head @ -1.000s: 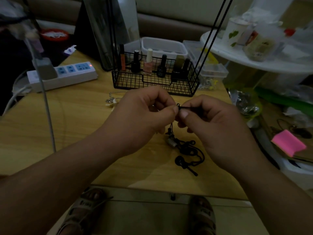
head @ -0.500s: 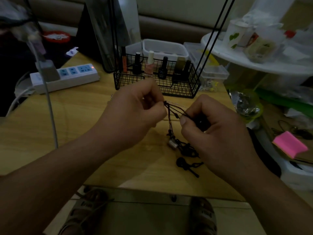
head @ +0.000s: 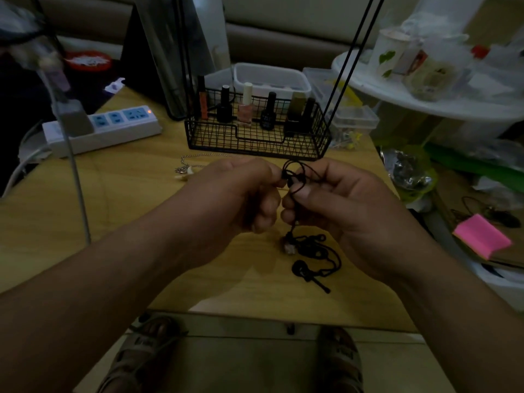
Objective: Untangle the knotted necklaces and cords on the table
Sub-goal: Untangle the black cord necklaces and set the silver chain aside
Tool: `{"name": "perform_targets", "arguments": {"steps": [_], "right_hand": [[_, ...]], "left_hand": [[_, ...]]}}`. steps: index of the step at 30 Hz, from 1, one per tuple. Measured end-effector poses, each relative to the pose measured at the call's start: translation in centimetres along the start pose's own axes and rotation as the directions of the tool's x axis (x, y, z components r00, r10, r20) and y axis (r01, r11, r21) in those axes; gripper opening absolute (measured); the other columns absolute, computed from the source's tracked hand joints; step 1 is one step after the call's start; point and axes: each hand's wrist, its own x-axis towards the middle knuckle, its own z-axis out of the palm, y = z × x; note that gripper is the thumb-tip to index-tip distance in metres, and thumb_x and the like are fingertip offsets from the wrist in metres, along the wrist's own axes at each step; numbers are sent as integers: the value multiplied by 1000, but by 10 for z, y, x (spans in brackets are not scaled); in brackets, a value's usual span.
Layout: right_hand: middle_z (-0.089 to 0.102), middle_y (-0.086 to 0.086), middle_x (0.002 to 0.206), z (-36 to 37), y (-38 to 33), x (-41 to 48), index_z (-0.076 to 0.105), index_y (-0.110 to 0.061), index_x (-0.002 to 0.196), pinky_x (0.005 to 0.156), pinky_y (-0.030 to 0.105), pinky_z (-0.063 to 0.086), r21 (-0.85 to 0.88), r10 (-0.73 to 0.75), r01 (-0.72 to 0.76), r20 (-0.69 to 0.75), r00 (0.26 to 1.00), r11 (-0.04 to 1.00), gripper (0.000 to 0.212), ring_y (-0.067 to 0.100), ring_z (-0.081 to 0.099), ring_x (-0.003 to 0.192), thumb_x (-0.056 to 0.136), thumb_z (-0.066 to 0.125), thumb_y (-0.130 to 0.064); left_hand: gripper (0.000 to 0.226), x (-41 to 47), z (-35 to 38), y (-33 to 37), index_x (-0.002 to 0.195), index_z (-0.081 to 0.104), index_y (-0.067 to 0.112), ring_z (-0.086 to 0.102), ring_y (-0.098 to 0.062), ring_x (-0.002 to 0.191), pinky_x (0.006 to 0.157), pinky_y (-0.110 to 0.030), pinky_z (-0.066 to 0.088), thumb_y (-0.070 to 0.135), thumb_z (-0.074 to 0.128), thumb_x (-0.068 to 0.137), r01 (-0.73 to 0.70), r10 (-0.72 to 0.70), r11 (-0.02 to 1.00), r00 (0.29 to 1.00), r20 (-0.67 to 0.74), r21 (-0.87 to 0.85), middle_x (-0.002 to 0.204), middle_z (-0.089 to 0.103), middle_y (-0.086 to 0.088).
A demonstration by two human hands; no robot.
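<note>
**Dim room, wooden tabletop (head: 127,211): black cord knot held up for picking**

Back of the tabletop: wire basket (head: 255,140) of nail-polish bottles, power strip (head: 113,129) to the left. Neither is in the way.

Black cord (head: 293,173): the knotted part is raised between both hands, with a small loop poking out on top. The rest drops down into a loose heap on the tabletop just under the right hand, with a metal bead (head: 289,246) and a black pendant (head: 300,270) in it. Can't tell how many strands run through the knot.

Left grip (head: 238,194): fingers curled in, fingertips pinching the cord at the knot.
Right grip (head: 346,205): thumb and forefinger pinched on the same knot, hard up against the left fingertips. Neither is open at all.

Silver chain (head: 184,168) lies flat beyond the left grip, near the basket, apart from the cord. No hand is on it.

Handling, my read:
- cord is thin, soft, light and has no stiffness, so a hard pull only tightens the knot
- hold the strands right beside the knot with fingertips or nails and tease the loop wider
- don't pull by the pendant or bead, they look likely to snag going through loops
- chain looks finer and more slippery, probably kinks easily, so pinch it close to any tangle
</note>
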Motion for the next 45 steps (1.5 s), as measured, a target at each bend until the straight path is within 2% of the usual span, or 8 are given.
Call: {"name": "perform_targets", "arguments": {"steps": [11, 17, 21, 24, 30, 35, 41, 45], "right_hand": [[55, 7, 75, -3, -4, 3, 60, -7, 101, 39, 18, 22, 160, 111, -104, -34, 993, 982, 22, 8, 30, 50, 96, 43, 6], [64, 1, 73, -6, -2, 2, 65, -10, 100, 43, 22, 29, -52, 114, -115, -13, 993, 992, 11, 12, 41, 52, 96, 59, -2], [73, 16, 99, -6, 4, -3, 68, -10, 103, 71, 29, 54, -185, 11, -22, -60, 998, 982, 15, 25, 68, 86, 90, 73, -4], [69, -3, 105, -6, 3, -3, 65, -19, 107, 74, 24, 56, -393, -161, 67, -211, 964, 917, 22, 10, 67, 98, 90, 73, -7], [62, -6, 101, -7, -2, -7, 57, -25, 99, 82, 46, 55, -561, -442, 198, -340, 830, 803, 23, 11, 61, 95, 89, 60, -5], [60, -12, 99, 4, 1, -10, 65, -23, 104, 75, 19, 45, -814, -508, 317, 31, 861, 487, 12, 5, 57, 95, 94, 72, -21], [75, -6, 90, 1, 4, -6, 74, -26, 98, 80, 41, 60, -554, -219, 123, -110, 970, 823, 7, 12, 72, 88, 98, 68, -22], [75, 5, 85, 1, 3, -4, 70, -12, 96, 72, 34, 59, -209, -52, 29, -110, 993, 978, 10, 20, 75, 81, 100, 62, -16]], "left_hand": [[22, 2, -5, -4, 75, 59, 15, 47, -16, 52, 51, -26, 39, 10, 58, 97, -8, 8, 991, 1000, 0, 133, 60, 55, -3], [18, 2, -2, -5, 81, 63, 14, 49, -15, 51, 49, -23, 41, 9, 57, 98, 0, -1, 996, 1000, 9, 91, 65, 64, -5], [15, 5, 0, -5, 84, 63, 13, 50, -15, 52, 50, -23, 41, 10, 59, 98, 15, -15, 998, 1000, -4, 59, 69, 68, -5], [17, 6, 1, -5, 82, 64, 17, 50, -15, 55, 52, -25, 41, 15, 59, 98, 38, -37, 998, 999, -22, 40, 70, 65, -3], [19, 6, 1, -6, 80, 64, 15, 47, -13, 55, 51, -24, 38, 16, 58, 98, 125, -123, 992, 986, -110, 8, 65, 54, 0], [19, 8, 2, -6, 77, 65, 14, 44, -12, 51, 50, -26, 34, 16, 59, 95, 160, -159, 987, 977, -141, -5, 61, 50, 0], [20, 6, 0, -4, 77, 68, 14, 44, -12, 53, 52, -27, 35, 19, 58, 94, 150, -147, 988, 987, -61, 37, 61, 51, 0], [20, 4, -1, -3, 82, 70, 14, 54, -17, 58, 56, -30, 44, 20, 58, 97, 40, -33, 990, 998, -50, 137, 67, 62, -4]]}}
